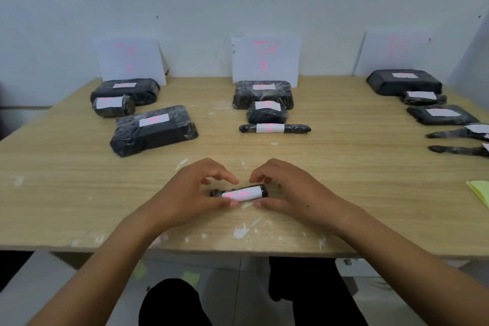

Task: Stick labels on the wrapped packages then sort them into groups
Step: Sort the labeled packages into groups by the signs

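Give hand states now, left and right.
Left hand: fingers pinch the small labelled package.
Right hand: fingers pinch the same package's other end.

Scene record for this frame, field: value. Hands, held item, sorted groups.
held item: small wrapped package, white label with pink writing, at table's near side
left hand: pinches its left part
right hand: pinches its right end
left group: 3 labelled packages
middle group: 3 labelled packages before middle sign
right group: 5 visible, two cut by frame edge
other: yellow-green sheet at right edge
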